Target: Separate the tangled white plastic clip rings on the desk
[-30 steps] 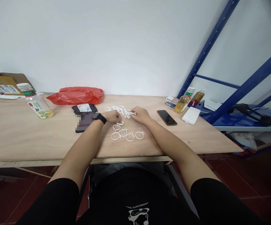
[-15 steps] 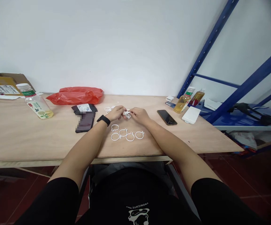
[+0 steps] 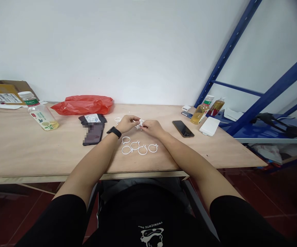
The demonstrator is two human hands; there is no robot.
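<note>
In the middle of the table, my left hand (image 3: 126,124) and my right hand (image 3: 152,129) meet, fingertips closed on a small white plastic piece (image 3: 141,121) between them. Fingers cover much of it, so its full shape is hidden. More white plastic bits (image 3: 137,127) show just beneath the fingertips. Nearer my body lie several thin white plastic rings (image 3: 142,154) with small tabs, some touching each other. Another white ring (image 3: 118,118) peeks out behind my left hand, partly covered by it.
A black phone (image 3: 183,129), a white box (image 3: 209,126) and a drink bottle (image 3: 199,114) are at right. To the left lie a dark package (image 3: 93,135), a red plastic bag (image 3: 84,105) and another bottle (image 3: 42,116). A blue shelf frame (image 3: 230,48) stands at right.
Both hands have turned slightly and the fingertips have drawn closer around the white piece, which now sits a little higher. The rings nearer my body have not moved.
</note>
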